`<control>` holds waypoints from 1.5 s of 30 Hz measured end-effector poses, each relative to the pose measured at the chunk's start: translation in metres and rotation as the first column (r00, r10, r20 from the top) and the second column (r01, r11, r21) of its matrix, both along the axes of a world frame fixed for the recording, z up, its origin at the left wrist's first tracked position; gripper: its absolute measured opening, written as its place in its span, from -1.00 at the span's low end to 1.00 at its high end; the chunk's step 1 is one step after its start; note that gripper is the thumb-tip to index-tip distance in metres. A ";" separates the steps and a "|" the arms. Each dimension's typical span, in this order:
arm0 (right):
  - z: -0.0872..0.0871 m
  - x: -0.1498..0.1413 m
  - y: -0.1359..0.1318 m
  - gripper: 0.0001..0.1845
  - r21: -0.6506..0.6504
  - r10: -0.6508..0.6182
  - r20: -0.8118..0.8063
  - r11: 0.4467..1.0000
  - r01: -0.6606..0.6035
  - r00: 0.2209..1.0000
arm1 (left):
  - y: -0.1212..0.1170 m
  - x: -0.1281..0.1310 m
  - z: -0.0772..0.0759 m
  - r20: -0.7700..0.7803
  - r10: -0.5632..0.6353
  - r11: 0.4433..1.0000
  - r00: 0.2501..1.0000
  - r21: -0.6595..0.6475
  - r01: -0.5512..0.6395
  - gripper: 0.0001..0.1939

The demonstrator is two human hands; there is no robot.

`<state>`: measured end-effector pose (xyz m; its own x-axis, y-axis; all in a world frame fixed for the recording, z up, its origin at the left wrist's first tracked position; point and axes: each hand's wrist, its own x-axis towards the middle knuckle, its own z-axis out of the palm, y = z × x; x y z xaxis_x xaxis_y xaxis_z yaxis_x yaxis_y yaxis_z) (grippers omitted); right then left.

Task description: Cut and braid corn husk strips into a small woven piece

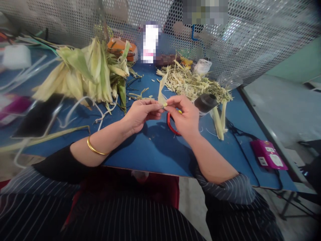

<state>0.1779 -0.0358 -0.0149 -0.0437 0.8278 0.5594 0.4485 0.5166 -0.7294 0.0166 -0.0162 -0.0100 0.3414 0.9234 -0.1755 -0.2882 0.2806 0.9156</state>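
Both my hands meet over the middle of the blue table. A pale corn husk piece [163, 87] stands up between them, its lower end pinched at my fingertips. My left hand [143, 113] grips it between thumb and fingers. From the other side my right hand [185, 115] pinches the same end, thumb and forefinger together. Beneath the right hand lies a red-handled tool [171, 125], probably scissors, mostly hidden. A spool of black thread [205, 102] is just beyond that hand. Left of my hands lies a large heap of corn husks [92, 70].
Husk scraps [190, 80] pile up at the back right, before a perforated metal screen [120, 26]. A purple power socket box [268, 154] with black cables sits near the right edge. At left lie a dark phone [38, 117] and white cords [71, 112]. An orange container [121, 47] stands behind.
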 end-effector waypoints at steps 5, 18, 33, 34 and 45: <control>0.001 0.000 -0.001 -0.86 0.059 0.017 0.049 0.998 -0.020 0.999 | -0.001 0.000 0.001 0.004 -0.004 1.000 1.000 -0.029 0.004 -0.85; 0.000 -0.001 -0.001 -0.90 0.067 -0.019 0.114 0.998 0.012 0.993 | -0.004 0.002 0.001 -0.067 0.027 0.997 0.997 0.079 -0.022 -0.80; 0.001 -0.002 -0.001 -0.92 -0.114 -0.081 -0.033 0.991 0.077 0.996 | -0.008 0.006 -0.003 -0.170 0.205 0.900 0.964 0.420 -0.117 -0.82; 0.001 -0.002 -0.001 -0.92 -0.123 -0.084 -0.041 0.989 0.078 0.996 | -0.008 0.006 -0.003 -0.175 0.208 0.893 0.962 0.436 -0.114 -0.82; -0.002 -0.002 0.000 -0.91 -0.140 -0.049 -0.116 0.990 0.033 0.992 | -0.008 0.006 -0.002 -0.201 0.153 0.931 0.967 0.357 -0.073 -0.84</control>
